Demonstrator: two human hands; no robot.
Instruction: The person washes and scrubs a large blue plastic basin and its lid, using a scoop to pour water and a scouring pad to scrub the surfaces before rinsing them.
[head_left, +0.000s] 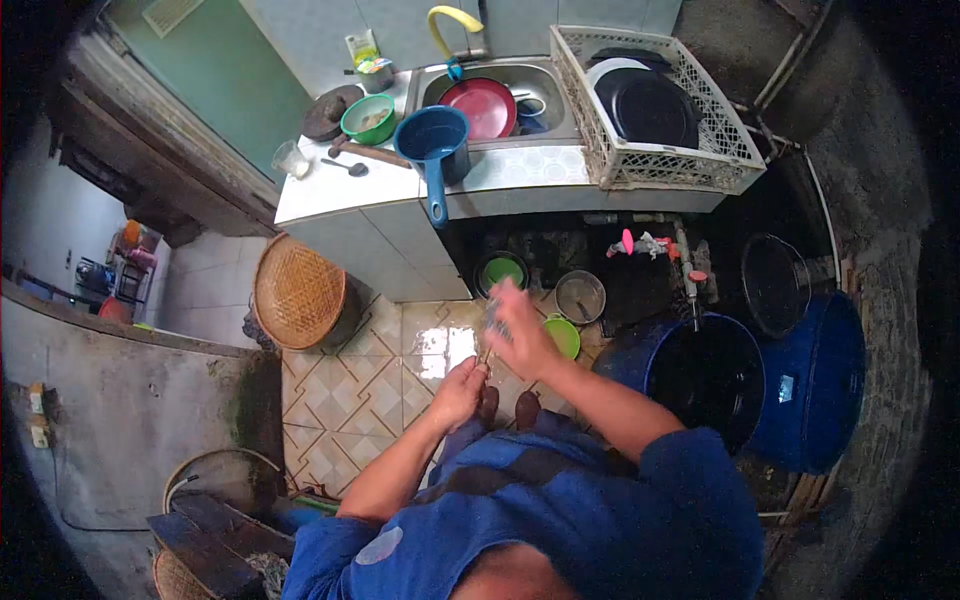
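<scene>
My left hand (460,396) is closed, in front of my body, around the end of something thin that I cannot make out. The thin thing runs up toward my right hand (518,333). That hand is blurred by motion, so its fingers and whatever lies in them do not show clearly. Beyond it on the floor is a green bowl (502,271) inside a dark round vessel. A metal pan (580,297) stands to the right of that. Partly behind my right forearm lies a lime-green bowl (565,338).
Wet tiles (425,340) shine ahead of my feet. A blue dipper (432,135) overhangs the counter edge beside the sink (560,95), which holds a red plate (480,108). On the right stand a dish crate (665,165), a pink-handled tap (640,244) and blue barrels (815,400). A woven basket (297,290) is left.
</scene>
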